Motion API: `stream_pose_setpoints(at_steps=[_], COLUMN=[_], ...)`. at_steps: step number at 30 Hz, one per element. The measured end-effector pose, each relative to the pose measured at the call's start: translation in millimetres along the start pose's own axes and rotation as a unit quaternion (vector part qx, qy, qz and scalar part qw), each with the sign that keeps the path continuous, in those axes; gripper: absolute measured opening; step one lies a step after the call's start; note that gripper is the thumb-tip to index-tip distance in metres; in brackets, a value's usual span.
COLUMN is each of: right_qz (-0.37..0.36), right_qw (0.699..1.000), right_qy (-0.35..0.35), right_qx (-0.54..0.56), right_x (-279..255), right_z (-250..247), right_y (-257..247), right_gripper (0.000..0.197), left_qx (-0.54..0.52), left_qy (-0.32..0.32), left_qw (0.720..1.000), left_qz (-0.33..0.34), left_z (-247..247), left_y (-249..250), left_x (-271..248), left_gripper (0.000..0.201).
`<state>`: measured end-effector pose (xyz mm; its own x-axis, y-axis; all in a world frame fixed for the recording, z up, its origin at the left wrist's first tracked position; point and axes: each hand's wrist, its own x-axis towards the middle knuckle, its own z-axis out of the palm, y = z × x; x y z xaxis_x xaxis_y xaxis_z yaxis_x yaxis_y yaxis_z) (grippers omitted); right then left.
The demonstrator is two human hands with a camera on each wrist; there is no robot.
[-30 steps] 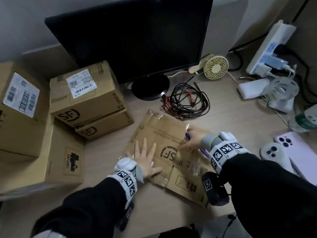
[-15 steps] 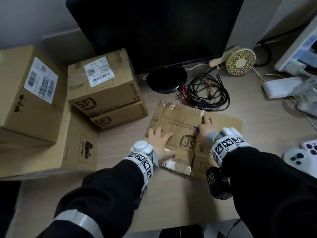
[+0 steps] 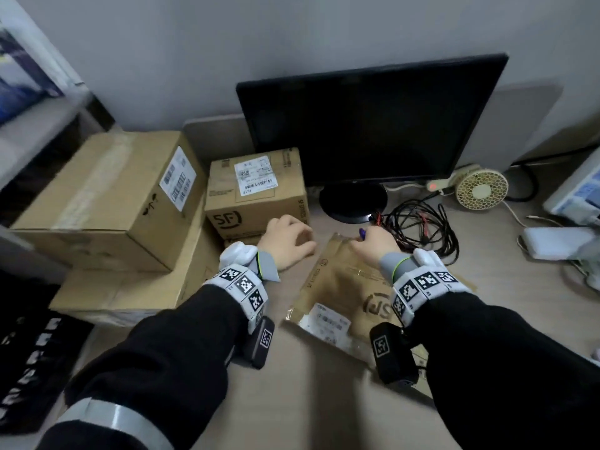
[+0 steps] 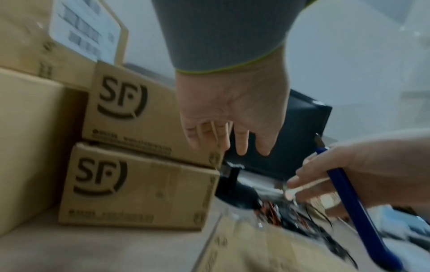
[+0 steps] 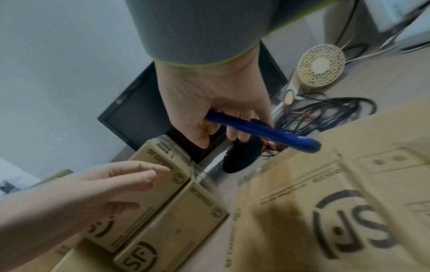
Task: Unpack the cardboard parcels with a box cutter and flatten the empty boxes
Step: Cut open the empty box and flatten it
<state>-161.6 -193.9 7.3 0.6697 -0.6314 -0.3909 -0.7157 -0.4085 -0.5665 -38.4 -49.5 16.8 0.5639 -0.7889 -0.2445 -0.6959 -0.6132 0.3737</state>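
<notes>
A flattened SF cardboard box (image 3: 344,287) (image 5: 325,202) lies on the desk under my right forearm. My right hand (image 3: 373,241) (image 5: 216,110) grips a blue box cutter (image 5: 263,132) (image 4: 356,208) (image 3: 362,234) over the flat box's far edge. My left hand (image 3: 287,241) (image 4: 232,117) hovers with loosely spread fingers in front of two stacked sealed SF parcels, the upper parcel (image 3: 256,190) (image 4: 130,114) on the lower parcel (image 4: 139,187) (image 5: 172,224). It holds nothing.
A large labelled box (image 3: 110,199) sits on a wide flat box (image 3: 130,290) at the left. A black monitor (image 3: 367,125) stands behind. A tangle of cables (image 3: 418,225), a small fan (image 3: 480,190) and a white adapter (image 3: 558,241) lie at the right.
My left hand has lifted off the flattened box and moved left and forward to the stacked SF parcels. My right hand, with the cutter, has moved up to the flat box's far edge. The head view has tilted up.
</notes>
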Motion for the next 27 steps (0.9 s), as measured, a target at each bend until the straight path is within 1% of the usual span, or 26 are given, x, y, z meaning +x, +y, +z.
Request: stream_pose_setpoints(at_steps=[2, 5, 8, 10, 14, 17, 19, 22, 23, 25, 27], right_qz=[-0.034, -0.068, -0.058, -0.043, -0.044, -0.047, -0.048, -0.042, -0.03, -0.009, -0.008], right_qw=[0.998, 0.991, 0.982, 0.976, 0.969, 0.971, 0.971, 0.961, 0.96, 0.959, 0.96], right_qy=[-0.02, -0.04, -0.027, -0.016, 0.009, 0.024, 0.036, 0.056, 0.065, 0.076, 0.096], right_qx=[0.049, 0.112, 0.178, 0.211, 0.241, 0.232, 0.233, 0.266, 0.271, 0.272, 0.265], right_x=[-1, -1, 4, 11, 29, 38, 43, 43, 45, 43, 41], right_z=[4, 14, 24, 28, 30, 32, 32, 31, 31, 27, 20], right_y=[-19, -46, -63, -72, -89, -99, -101, -100, -97, -92, -84], right_gripper=[0.041, 0.041, 0.041, 0.04, 0.041, 0.043, 0.045, 0.048, 0.049, 0.049, 0.049], left_qx=[-0.009, -0.022, -0.045, -0.069, -0.188, -0.301, -0.317, -0.303, -0.3, -0.299, -0.291], left_qy=[0.053, 0.116, 0.169, 0.178, 0.161, 0.161, 0.159, 0.172, 0.177, 0.192, 0.206], left_qw=[0.998, 0.987, 0.971, 0.963, 0.944, 0.909, 0.899, 0.903, 0.905, 0.909, 0.918], left_qz=[-0.032, -0.106, -0.165, -0.191, -0.22, -0.241, -0.256, -0.25, -0.245, -0.217, -0.172], left_z=[-22, -43, -52, -57, -67, -72, -73, -69, -67, -66, -67], left_y=[-11, -35, -56, -69, -88, -101, -110, -119, -119, -114, -103], left_x=[-6, -17, -26, -24, -7, 10, 19, 25, 24, 20, 11], left_gripper=[0.041, 0.044, 0.046, 0.049, 0.071, 0.081, 0.076, 0.055, 0.05, 0.044, 0.039])
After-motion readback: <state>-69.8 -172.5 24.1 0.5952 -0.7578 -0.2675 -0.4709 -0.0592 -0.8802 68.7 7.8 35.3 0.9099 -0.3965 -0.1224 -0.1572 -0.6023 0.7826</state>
